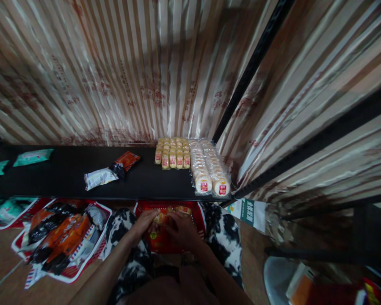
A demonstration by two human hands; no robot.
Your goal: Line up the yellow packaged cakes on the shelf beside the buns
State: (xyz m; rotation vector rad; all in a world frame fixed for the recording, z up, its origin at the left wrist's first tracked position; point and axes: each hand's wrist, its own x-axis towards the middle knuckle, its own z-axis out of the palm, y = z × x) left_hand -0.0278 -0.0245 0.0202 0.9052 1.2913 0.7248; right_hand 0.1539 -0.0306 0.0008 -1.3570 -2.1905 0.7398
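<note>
Both my hands reach down into a red basket between my knees. My left hand and my right hand curl around small wrapped pastries inside it, fingers bent together. On the black shelf above the basket stand rows of small yellow packaged cakes and, to their right, rows of round white packaged cakes.
A white packet and an orange-black packet lie loose on the shelf; green packets sit at its left end. An open bag of orange and black snack packs lies on the floor at left. Striped paper covers the walls.
</note>
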